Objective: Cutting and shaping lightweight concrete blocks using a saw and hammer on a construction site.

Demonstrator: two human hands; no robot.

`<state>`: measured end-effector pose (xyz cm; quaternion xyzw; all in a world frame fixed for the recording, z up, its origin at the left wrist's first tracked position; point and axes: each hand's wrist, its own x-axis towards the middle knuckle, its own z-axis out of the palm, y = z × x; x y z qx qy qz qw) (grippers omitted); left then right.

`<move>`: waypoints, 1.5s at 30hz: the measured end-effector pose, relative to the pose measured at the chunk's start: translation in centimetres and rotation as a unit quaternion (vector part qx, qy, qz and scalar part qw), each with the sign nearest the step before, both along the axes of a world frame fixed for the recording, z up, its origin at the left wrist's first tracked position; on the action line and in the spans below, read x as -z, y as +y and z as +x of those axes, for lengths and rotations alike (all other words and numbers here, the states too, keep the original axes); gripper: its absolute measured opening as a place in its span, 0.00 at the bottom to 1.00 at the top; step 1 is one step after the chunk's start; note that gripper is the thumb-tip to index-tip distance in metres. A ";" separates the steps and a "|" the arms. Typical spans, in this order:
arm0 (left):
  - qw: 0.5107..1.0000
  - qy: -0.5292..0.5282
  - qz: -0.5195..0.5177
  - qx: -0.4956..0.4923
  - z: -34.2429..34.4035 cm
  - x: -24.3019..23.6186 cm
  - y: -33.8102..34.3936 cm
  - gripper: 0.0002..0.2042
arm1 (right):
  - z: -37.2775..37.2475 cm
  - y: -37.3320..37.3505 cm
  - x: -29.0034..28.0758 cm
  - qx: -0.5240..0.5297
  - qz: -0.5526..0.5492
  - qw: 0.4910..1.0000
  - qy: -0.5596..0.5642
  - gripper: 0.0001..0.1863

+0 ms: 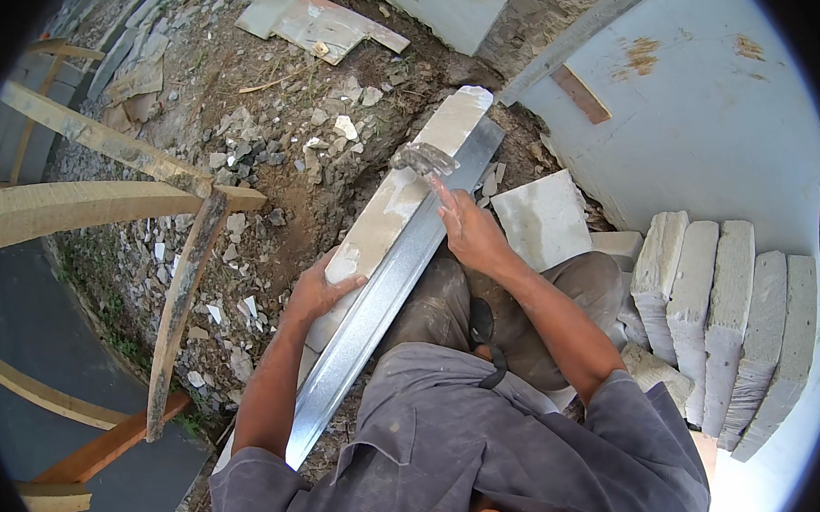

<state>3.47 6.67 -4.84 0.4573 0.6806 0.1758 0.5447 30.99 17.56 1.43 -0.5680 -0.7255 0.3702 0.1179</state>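
Note:
A long pale stone strip (390,208), chipped along its surface, lies diagonally in front of my knees. Alongside it, on the side nearer me, runs a shiny metal channel (363,326). My left hand (316,293) grips the strip near its lower part, thumb on top and fingers over the far edge. In my right hand (476,236) is a hammer (426,158), its fingers wrapped round the handle. The worn grey head is over the strip's upper half; whether it touches the stone I cannot tell.
Thick pale slabs (700,313) stand in a row at the right, beside a light wall panel (693,117). A square slab (544,215) lies by my right knee. Timber beams (112,141) cross the left side. Rubble (263,152) covers the ground; a broken board (321,22) lies farther off.

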 end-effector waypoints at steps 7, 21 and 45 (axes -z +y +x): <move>0.999 -0.023 -0.024 -0.011 0.0 -0.7 0.3 0.43 | 1.5 -0.7 2.6 -0.001 -0.008 0.994 -0.107 0.16; 0.999 0.040 -0.004 0.003 0.5 -0.5 -0.3 0.44 | 3.0 0.2 2.1 0.036 0.037 0.998 -0.026 0.14; 0.957 0.290 0.002 0.003 2.1 -8.3 -14.7 0.24 | 1.3 -2.2 12.6 0.465 -0.332 0.742 0.350 0.14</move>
